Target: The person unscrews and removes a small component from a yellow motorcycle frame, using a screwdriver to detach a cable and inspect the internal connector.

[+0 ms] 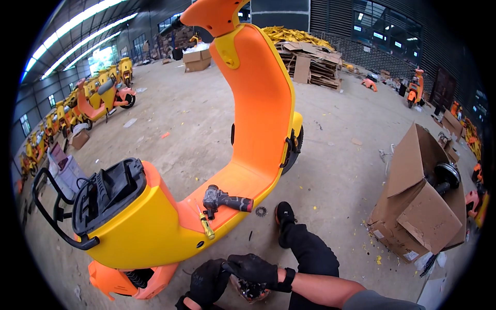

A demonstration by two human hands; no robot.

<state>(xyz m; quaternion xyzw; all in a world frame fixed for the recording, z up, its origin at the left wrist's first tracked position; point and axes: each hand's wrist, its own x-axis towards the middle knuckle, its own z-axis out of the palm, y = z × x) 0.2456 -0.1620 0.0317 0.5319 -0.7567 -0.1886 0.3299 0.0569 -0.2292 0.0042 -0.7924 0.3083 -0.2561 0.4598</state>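
Note:
My left hand [208, 282] and my right hand [252, 268], both in black gloves, meet at the fingertips low in the picture. Their fingers are closed together; whatever they pinch is too small or hidden to make out. Just under my right hand is a container [250, 293] of small dark and shiny pieces, partly covered. Beyond my hands stands an orange and yellow scooter [262, 98] without a seat. On its footboard lie a black and grey cordless power tool [223, 200] and a screwdriver [206, 223] with a yellow handle.
A toothed ring [261, 211] lies on the floor near my black shoe [284, 214]. At right, an open cardboard box [413, 201] holds a wheel-like metal part [446, 177]. More scooters [101, 95] line the left side. Flattened cardboard [312, 64] is piled at the back.

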